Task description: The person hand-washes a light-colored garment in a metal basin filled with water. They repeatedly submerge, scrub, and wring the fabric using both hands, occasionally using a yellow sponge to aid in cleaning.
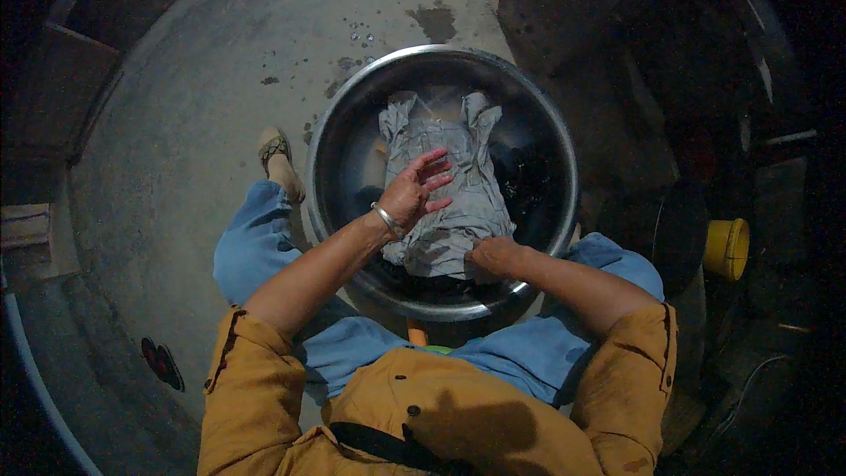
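A wet grey garment (463,159) lies spread and wrinkled inside a wide, shiny metal basin (441,50). Two narrow parts of the cloth point toward the basin's far side. My left hand (416,191), with a silver bangle at the wrist, is over the left middle of the garment with its fingers spread; I cannot tell whether it touches the cloth. At the near right edge of the garment, my right hand (496,256) has its fingers closed on the fabric. What lies beneath the garment is mostly hidden.
The basin sits between my knees on a concrete floor (203,115) with wet patches beyond it. A yellow bucket (727,249) is at the right. Dark slippers (162,363) lie at the lower left. Dark furniture-like shapes (582,9) stand at the far right.
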{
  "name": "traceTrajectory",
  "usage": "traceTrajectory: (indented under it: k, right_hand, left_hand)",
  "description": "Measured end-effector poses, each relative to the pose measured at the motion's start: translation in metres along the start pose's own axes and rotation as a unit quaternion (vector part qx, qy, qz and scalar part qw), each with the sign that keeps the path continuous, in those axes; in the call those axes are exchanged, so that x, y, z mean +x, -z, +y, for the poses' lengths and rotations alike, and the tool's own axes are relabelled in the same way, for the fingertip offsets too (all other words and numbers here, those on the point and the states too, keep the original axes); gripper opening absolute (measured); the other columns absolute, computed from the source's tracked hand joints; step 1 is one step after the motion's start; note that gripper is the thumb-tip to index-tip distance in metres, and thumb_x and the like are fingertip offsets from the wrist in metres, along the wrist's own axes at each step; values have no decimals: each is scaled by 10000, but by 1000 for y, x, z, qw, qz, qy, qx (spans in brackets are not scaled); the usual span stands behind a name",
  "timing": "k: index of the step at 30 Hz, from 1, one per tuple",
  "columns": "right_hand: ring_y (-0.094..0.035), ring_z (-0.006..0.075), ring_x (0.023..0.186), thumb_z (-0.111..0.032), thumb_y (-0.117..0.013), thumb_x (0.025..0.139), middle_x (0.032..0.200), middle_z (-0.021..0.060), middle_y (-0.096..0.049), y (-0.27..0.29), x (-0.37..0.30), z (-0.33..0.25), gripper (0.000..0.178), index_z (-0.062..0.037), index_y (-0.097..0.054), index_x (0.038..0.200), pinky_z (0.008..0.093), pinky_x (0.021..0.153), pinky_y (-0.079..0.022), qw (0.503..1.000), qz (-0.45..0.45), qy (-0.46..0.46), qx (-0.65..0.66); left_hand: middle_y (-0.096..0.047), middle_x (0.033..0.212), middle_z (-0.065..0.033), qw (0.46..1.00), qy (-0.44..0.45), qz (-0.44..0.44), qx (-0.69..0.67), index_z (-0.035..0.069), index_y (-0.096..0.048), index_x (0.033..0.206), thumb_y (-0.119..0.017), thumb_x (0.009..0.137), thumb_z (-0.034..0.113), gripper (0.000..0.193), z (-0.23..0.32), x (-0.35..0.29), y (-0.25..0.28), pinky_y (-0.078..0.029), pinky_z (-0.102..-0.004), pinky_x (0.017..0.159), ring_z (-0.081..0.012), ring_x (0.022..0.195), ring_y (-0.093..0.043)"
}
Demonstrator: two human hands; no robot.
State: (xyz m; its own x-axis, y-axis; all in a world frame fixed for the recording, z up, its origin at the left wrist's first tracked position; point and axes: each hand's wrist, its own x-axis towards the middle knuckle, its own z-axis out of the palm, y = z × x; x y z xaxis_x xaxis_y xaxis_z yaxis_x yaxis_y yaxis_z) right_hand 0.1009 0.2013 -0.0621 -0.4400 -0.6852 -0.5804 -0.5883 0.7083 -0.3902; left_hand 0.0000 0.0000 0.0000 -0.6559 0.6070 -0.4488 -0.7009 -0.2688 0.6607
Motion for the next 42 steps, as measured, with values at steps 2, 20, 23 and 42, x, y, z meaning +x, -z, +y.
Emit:
traceTrajectory:
  k: [2, 20, 23, 42]
  right_hand:
    - [-585, 297, 817, -290, -561, 727, 892, 153, -571, 3, -1, 0, 278, -69, -560, 896, 386, 666, -484, 1000, 8, 4, -2]
    - [-589, 286, 819, -217, -533, 746, 887, 145, -585, 4, 1, 2, 205, -52, -565, 863, 384, 668, -485, 1000, 21, -1, -11]
    - [-587, 286, 822, -220, -533, 745, 888, 148, -584, 3, 0, 3, 217, -47, -559, 874, 380, 674, -484, 1000, 31, 3, -5]
    - [-589, 301, 778, -222, -524, 750, 861, 159, -568, -10, 2, 9, 225, -37, -532, 879, 393, 643, -486, 998, 59, 11, -7]
  left_hand:
    - [-315, 1291, -85, 999, -9, 26, 21, 168, -319, 1268, -448, 844, 125, 446, 3, -2, -3, -396, -403, 882, -237, 1140, -378]
    - [-343, 1270, -83, 999, 17, 22, -27, 151, -338, 1259, -387, 631, -125, 688, 13, -3, -14, -360, -432, 910, -243, 1159, -365]
    - [-347, 1266, -79, 1000, 12, 13, -25, 153, -337, 1259, -385, 629, -130, 692, 13, -4, -13, -360, -432, 911, -239, 1156, -368]
    - [-328, 1288, -95, 1000, 6, -4, -30, 137, -310, 1275, -415, 669, -100, 659, 9, -2, -9, -358, -436, 918, -246, 1163, -364]
